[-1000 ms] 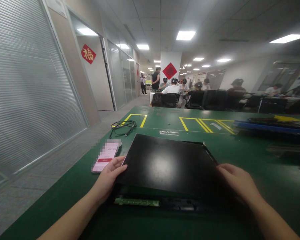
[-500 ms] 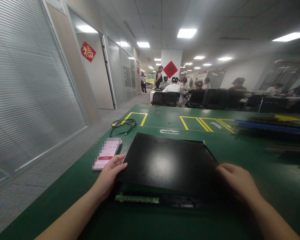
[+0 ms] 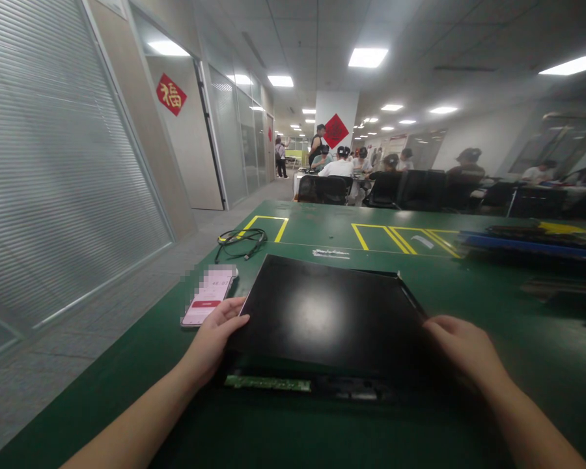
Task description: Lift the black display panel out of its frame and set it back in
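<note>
At lower centre, the left hand (image 3: 215, 342) and right hand (image 3: 461, 348) are clasping the black panel (image 3: 322, 316) by its edges, fingers closed on them; holding it level seems wisest.

Panel (image 3: 322, 312): glossy black, pale glare patch mid-face. Strip (image 3: 267, 383) under its near edge: green. Surface (image 3: 493, 312): dark green, yellow outlined boxes (image 3: 400, 238) at far end. Phone (image 3: 209, 296): white-pink screen, red bar. Cable (image 3: 240, 239): black. Wall diamonds (image 3: 170, 94): red, gold character.
</note>
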`<state>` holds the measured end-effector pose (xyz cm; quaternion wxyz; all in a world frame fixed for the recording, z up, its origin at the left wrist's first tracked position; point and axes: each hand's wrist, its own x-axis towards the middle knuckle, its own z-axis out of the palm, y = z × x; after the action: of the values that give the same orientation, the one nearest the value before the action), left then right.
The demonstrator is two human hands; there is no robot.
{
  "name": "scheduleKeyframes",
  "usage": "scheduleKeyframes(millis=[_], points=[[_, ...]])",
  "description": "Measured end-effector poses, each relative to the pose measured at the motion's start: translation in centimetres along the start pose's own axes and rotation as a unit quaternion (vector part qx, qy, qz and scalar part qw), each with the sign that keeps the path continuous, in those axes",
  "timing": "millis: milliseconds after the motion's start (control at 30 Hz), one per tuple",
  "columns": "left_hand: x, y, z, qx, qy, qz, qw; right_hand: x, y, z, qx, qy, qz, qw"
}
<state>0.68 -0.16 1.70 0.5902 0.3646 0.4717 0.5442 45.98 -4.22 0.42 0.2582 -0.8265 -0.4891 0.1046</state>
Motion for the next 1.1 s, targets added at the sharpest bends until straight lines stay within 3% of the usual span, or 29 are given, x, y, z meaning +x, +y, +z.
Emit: scheduleKeyframes(millis=[333,567,767,1100], points=[[0.1,-0.4,-0.3,0.010,-0.009,0.004,1.000,0.9,0.9,-0.1,0.015,-0.004,0.014,1.000],[0.1,0.2,-0.8,0.108,-0.014,0.040,0.993,1.1,1.1,0.2,0.025,0.002,0.027,0.999],[0.3,0.3,-1.2,0.241,0.041,0.047,0.968,1.0,0.9,0.1,0.023,0.000,0.039,0.999],[1.5,-1.2,-2.2,0.401,0.028,0.099,0.911,0.9,0.9,0.0,0.039,-0.006,0.045,0.998]])
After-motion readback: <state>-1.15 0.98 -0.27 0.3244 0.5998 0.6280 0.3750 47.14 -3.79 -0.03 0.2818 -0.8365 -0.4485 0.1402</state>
